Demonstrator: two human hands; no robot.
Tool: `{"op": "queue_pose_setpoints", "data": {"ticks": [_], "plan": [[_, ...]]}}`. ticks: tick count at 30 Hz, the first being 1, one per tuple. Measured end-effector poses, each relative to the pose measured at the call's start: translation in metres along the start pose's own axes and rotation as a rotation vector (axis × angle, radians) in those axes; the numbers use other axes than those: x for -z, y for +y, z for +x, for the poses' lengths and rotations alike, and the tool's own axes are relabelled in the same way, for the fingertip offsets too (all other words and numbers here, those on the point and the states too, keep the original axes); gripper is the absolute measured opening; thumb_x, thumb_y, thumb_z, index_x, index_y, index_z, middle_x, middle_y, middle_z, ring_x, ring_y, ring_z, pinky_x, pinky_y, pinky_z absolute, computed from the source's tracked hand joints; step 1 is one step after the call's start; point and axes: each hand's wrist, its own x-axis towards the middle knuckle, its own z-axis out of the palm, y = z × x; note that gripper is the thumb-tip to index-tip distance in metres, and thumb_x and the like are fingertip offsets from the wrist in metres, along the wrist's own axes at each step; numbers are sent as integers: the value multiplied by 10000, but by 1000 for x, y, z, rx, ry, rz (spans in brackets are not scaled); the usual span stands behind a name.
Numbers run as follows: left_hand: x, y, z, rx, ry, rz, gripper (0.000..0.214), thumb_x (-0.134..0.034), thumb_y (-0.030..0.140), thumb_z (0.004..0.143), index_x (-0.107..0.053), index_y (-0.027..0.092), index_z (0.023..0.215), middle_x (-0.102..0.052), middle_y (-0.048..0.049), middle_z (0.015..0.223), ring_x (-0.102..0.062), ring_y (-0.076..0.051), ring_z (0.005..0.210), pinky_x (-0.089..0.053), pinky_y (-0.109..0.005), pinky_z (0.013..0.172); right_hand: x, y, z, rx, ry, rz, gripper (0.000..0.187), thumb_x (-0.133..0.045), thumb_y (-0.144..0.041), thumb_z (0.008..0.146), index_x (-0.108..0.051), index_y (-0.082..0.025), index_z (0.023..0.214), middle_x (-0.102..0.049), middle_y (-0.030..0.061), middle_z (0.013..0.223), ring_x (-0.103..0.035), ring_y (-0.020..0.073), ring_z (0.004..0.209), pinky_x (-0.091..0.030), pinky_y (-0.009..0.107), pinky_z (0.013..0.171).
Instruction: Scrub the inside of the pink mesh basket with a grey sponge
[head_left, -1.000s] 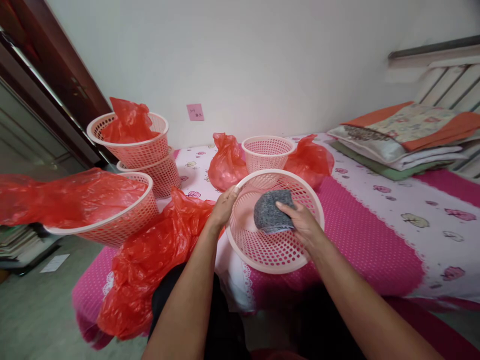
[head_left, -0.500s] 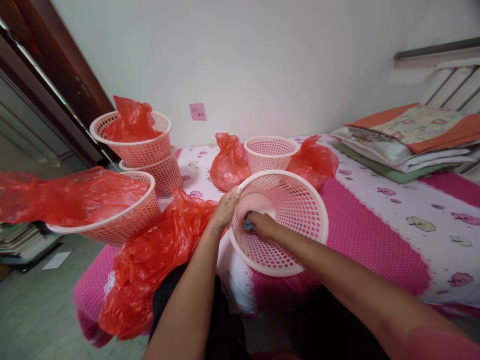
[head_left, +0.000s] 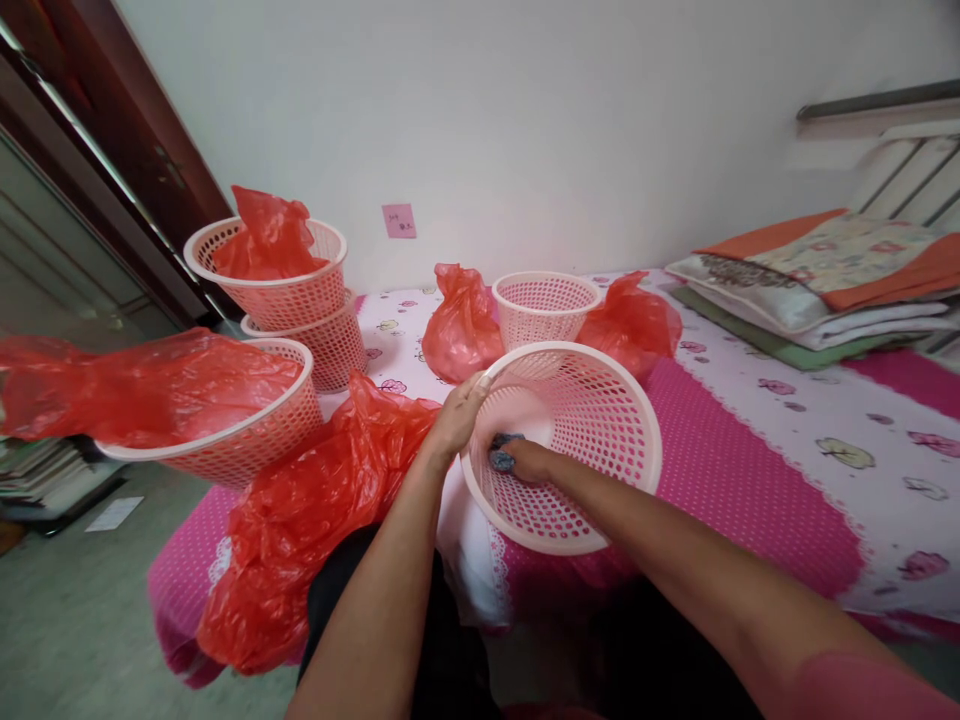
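Observation:
A pink plastic basket (head_left: 600, 430) with holes in its wall lies tilted in front of me, its mouth turned towards me. My left hand (head_left: 461, 415) is closed on the left side of its rim, thumb along the edge. Inside the basket, my right hand (head_left: 527, 461) is closed on a bunched grey-blue cloth (head_left: 502, 455) and presses it against the lower left wall. Part of the cloth is hidden by the fingers. A crumpled red plastic bag (head_left: 315, 520) lies beside my left forearm.
At left, a basket with a red bag (head_left: 202, 390) stands in front of two stacked baskets (head_left: 300, 290). Behind my basket are another basket (head_left: 547, 310) and red bags (head_left: 461, 335) on either side. Folded bedding (head_left: 817, 270) lies at right on the bed (head_left: 750, 470).
My right hand has shifted slightly down with the cloth inside the basket, and more of the cloth shows. The left hand keeps its hold on the rim.

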Motion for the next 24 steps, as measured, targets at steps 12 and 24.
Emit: {"op": "queue_pose_setpoints", "data": {"ticks": [12, 24], "plan": [[0, 4, -2, -24, 20, 63, 629, -566, 689, 971, -741, 185, 1302, -738, -124, 1413, -620, -336, 1370, -414, -493, 1218, 19, -27, -29, 83, -155, -152, 136, -630, -121, 750, -731, -209, 768, -780, 74, 908, -640, 237, 805, -503, 367, 827], [0, 0, -2, 8, -13, 26, 634, -564, 692, 976, -731, 177, 1305, -742, -123, 1396, -640, -328, 1332, -453, -486, 1175, 30, -67, -98, 167, -144, -136, 193, -605, -193, 829, -776, -215, 915, -769, 39, 925, -653, 222, 831, -502, 331, 805]]}}
